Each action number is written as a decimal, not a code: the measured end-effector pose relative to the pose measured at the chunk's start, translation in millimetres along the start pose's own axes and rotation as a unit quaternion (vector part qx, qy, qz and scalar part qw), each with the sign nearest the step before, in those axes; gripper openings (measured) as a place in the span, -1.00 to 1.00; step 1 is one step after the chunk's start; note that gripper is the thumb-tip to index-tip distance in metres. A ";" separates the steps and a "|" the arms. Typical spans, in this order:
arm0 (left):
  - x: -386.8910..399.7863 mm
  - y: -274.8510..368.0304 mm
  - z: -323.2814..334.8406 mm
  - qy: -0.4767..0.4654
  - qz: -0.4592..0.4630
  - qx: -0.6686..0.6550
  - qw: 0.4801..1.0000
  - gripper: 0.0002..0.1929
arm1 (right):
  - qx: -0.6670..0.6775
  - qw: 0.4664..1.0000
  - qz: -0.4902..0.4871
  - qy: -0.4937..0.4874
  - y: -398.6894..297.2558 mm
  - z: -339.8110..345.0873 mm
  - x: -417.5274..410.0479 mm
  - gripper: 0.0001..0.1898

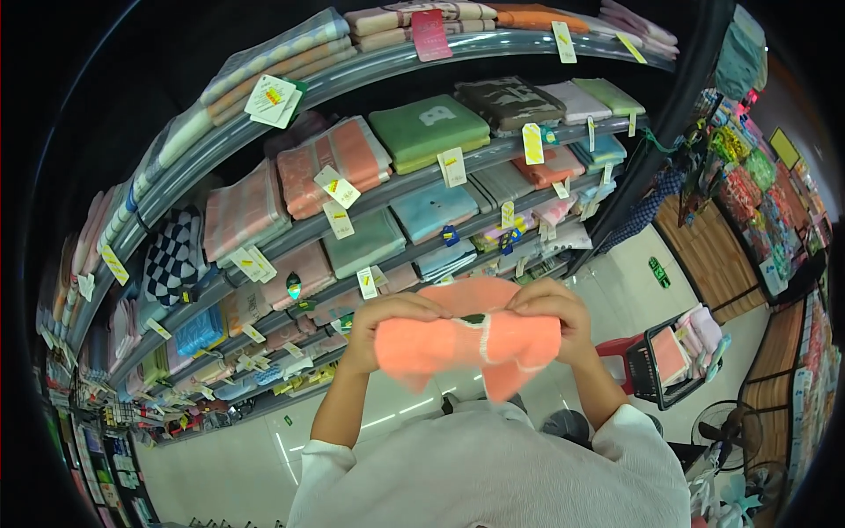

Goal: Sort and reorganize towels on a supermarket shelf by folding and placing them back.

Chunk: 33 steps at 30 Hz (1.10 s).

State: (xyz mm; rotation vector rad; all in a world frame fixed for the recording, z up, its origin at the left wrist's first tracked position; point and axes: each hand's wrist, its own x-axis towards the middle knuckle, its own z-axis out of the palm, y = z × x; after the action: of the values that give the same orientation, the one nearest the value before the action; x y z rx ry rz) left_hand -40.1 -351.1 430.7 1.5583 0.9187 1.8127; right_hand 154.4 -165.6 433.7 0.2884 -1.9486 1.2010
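Observation:
An orange-pink towel [429,346] with pale stitched edges is held up in front of my chest, gathered along its top and hanging in loose folds. On the left side my left hand [396,323] grips its upper edge between thumb and fingers. My right hand [554,313] pinches the same edge on the right. A small dark green patch [473,319] shows on the towel between the hands. Beyond it, a shelf rack carries folded towels, among them a green one [422,129], a pink striped one [333,168] and a blue one [432,211].
Curved-looking metal shelf edges [396,56] with hanging price tags span the view ahead. At the right, a black basket [650,373] holding folded towels rests near a red stool [614,360] on the tiled floor. A fan [726,435] and wood-panelled display units [709,257] stand farther right.

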 end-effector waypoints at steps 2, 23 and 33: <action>-13.9 -34.0 -15.8 0.025 -0.012 0.027 0.999 -0.73 | 0.025 0.999 -0.010 -0.018 6.9 4.3 3.4 -0.69; -61.1 -72.3 14.7 0.394 -0.228 0.129 0.881 -0.67 | -0.039 0.940 0.321 0.108 40.0 45.4 -66.5 -0.74; -52.2 -27.2 -4.3 0.286 -0.057 0.131 0.948 -0.56 | -0.015 0.980 0.146 0.136 13.3 59.7 -37.8 -0.70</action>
State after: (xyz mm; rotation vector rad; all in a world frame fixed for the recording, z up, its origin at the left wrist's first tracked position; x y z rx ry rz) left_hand -36.5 -376.6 377.6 1.0908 1.5340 2.1666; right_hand 140.4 -216.0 384.3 -0.1791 -1.8061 1.3175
